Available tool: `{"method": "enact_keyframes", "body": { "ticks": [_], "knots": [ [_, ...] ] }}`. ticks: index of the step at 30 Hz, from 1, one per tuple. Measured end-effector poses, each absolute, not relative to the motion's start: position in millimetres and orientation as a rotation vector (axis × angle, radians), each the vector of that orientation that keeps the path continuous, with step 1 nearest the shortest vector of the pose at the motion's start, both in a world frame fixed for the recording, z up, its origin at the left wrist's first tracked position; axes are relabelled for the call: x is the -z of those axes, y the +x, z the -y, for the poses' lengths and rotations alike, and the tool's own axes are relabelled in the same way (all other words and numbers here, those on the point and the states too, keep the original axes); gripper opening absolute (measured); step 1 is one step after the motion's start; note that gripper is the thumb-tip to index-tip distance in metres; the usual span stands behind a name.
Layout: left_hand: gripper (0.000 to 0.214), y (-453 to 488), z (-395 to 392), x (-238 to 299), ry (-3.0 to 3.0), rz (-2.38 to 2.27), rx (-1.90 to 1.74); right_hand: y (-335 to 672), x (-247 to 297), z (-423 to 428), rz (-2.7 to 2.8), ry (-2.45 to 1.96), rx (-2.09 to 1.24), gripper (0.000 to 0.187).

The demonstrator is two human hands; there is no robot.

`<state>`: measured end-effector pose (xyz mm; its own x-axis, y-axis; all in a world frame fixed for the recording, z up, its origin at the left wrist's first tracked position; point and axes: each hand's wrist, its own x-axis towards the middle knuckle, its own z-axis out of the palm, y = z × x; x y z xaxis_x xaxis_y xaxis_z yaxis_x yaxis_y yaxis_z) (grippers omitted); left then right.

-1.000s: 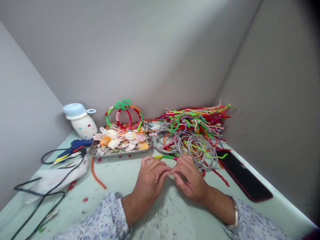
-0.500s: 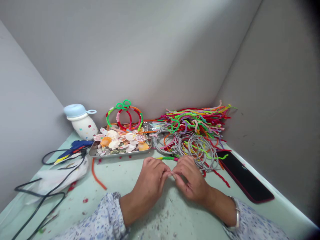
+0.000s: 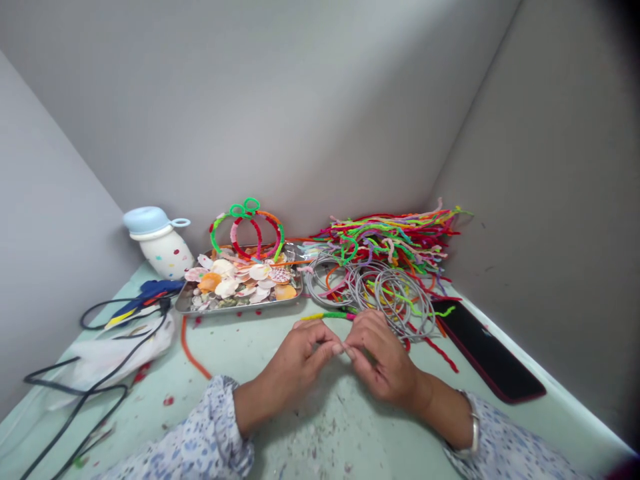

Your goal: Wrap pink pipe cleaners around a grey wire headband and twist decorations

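Both hands are closed on a ring wrapped in yellow, green and pink pipe cleaner [image 3: 334, 315], whose far side shows above the knuckles. My left hand [image 3: 303, 357] and my right hand [image 3: 383, 360] meet at the thumbs and fingertips, pinching at the near side. What exactly lies between the fingertips is too small to make out. Just beyond the right hand lie loops of grey wire [image 3: 400, 293]. Behind them is a pile of coloured pipe cleaners [image 3: 390, 237]. Two finished-looking wrapped hoops [image 3: 257, 230] with green loops on top stand in the shell tray.
A metal tray [image 3: 240, 309] full of shells sits at back left, beside a white bottle [image 3: 167, 253] with a blue lid. Blue-handled tool [image 3: 155, 290], black cable [image 3: 103, 385] and plastic bag [image 3: 125, 347] lie left. A black phone [image 3: 485, 353] lies right, near the wall.
My left thumb has shifted up and straightened toward the right fingertips, and the left hand has turned slightly. The right hand stays nearly still. The view has shifted slightly.
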<state>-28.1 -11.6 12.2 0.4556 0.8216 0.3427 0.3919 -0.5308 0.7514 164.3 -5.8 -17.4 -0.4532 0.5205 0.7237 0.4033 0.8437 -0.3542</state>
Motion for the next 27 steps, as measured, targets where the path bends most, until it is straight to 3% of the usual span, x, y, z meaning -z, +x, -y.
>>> {"method": "enact_keyframes", "body": {
  "ticks": [11, 20, 27],
  "knots": [
    [0.027, -29, 9, -15, 2.238, -1.087, -0.764, 164, 18, 5, 2.160, -0.657, -0.171, 0.010],
    [0.028, -29, 9, -9, 2.298, -1.014, -0.821, 163, 17, 6, 2.166, -0.658, -0.179, 0.010],
    [0.012, -31, 11, -20, 2.283, -0.962, -0.850, 165, 18, 5, 2.088, -0.696, -0.196, 0.008]
  ]
}}
